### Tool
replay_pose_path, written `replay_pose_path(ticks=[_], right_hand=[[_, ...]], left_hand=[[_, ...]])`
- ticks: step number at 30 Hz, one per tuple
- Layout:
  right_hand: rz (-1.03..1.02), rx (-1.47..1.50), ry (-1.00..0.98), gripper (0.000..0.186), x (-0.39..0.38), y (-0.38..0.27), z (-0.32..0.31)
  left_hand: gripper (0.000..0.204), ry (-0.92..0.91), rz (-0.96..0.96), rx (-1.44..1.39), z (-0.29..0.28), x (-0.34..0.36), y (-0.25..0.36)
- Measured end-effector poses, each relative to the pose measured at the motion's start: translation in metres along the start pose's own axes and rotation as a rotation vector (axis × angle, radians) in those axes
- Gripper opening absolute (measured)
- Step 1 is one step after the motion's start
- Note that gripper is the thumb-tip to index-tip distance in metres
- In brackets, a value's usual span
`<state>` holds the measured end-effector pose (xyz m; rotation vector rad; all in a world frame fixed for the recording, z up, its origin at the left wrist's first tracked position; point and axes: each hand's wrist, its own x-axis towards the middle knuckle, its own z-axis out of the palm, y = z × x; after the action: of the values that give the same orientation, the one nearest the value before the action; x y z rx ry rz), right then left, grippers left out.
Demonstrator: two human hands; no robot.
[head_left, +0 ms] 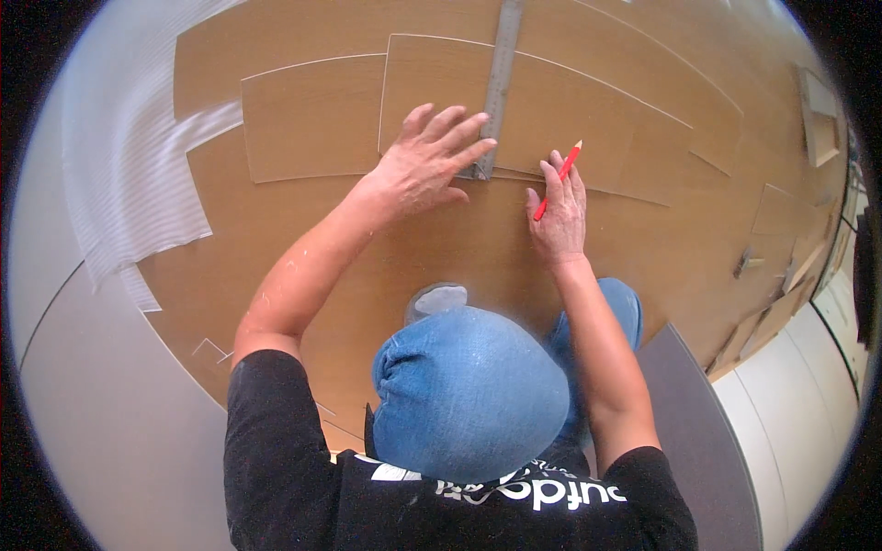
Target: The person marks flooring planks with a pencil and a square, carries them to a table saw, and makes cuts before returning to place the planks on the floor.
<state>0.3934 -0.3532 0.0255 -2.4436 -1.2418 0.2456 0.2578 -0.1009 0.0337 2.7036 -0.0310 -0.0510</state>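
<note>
One slim pencil [561,174], flat metal ruler [497,87]

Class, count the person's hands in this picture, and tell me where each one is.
2. The left hand is spread at the near end of the grey ruler; the right hand, right of the ruler, holds a red pencil. Neither is hidden.

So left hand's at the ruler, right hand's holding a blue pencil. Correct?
Not quite: the pencil is red, not blue, per the head view. The right hand does hold it, and the left hand is at the ruler.
</note>
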Motion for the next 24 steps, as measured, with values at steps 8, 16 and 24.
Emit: replay_pose_path(ticks=[8,16,24], right_hand=[[-0.055,-0.034,-0.050,0.051,0.000,0.024,0.000],[-0.003,0.037,0.028,0.052,0.009,0.010,-0.002],[-0.011,0.304,0.196,0.035,0.088,-0.042,-0.021]], left_hand=[[0.093,-0.130,0.161,-0.023,-0.001,0.016,-0.040],[0.091,-0.159,0.124,-0.067,-0.002,0.021,-0.039],[0.092,-0.164,0.086,-0.073,-0.004,0.024,-0.035]])
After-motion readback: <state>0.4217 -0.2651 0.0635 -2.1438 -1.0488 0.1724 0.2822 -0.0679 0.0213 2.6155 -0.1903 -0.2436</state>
